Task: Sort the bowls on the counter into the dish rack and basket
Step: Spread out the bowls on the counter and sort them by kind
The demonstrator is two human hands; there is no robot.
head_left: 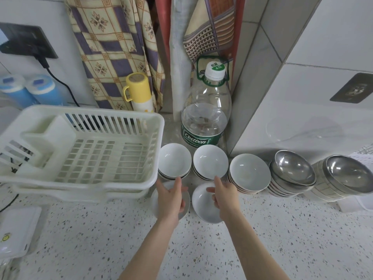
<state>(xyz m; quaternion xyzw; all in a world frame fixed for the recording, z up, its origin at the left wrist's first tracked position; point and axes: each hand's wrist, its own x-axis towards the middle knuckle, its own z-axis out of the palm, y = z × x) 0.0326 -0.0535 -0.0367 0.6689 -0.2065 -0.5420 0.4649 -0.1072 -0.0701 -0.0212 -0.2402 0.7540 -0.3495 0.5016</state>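
Just in front of the white dish rack (pixel 84 150), near its right corner, both hands are reaching out over the speckled counter (pixel 262 239). The left hand (pixel 170 197) is hovering with fingers loosely spread over a shallow white bowl (pixel 186 205) lying on the counter beside the rack; whether the palm is touching it cannot be told. The right hand (pixel 224 196) is stretching, fingers relaxed and apart, above a second white bowl (pixel 203 207) further right of the rack, gripping nothing. Behind the hands, three stacks of white bowls (pixel 210 162) are sitting in a row running rightward from the rack's side wall. Well to the right of the rack, two stacks topped with steel bowls (pixel 294 168) are leaning slightly. A large clear water bottle (pixel 205 110) is standing behind the row, just past the rack's far right corner, with a yellow flask (pixel 139 91) behind the rack's back rim.
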